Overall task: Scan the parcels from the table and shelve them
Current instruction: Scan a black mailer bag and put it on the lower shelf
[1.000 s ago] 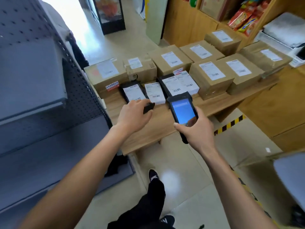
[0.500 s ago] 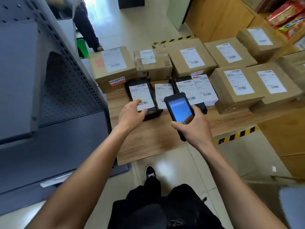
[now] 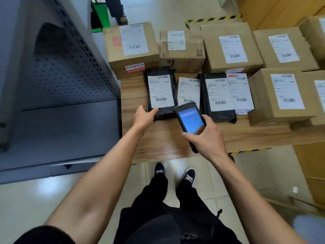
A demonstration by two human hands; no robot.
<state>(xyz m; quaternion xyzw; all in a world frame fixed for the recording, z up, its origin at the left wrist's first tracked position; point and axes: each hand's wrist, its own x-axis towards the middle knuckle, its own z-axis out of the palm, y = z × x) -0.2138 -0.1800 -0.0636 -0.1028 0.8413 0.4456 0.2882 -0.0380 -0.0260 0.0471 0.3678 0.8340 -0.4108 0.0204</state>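
Our left hand (image 3: 143, 117) seemingly grips the black parcel's (image 3: 161, 95) near end; it runs lengthwise up-frame; right hand (image 3: 207, 136) holds scanner (image 3: 190, 120).

Left hand (image 3: 143, 117) grips black parcel (image 3: 161, 95); right hand (image 3: 207, 136) holds scanner (image 3: 190, 120).

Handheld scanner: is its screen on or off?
On. The handheld scanner in the right hand shows a lit blue display.
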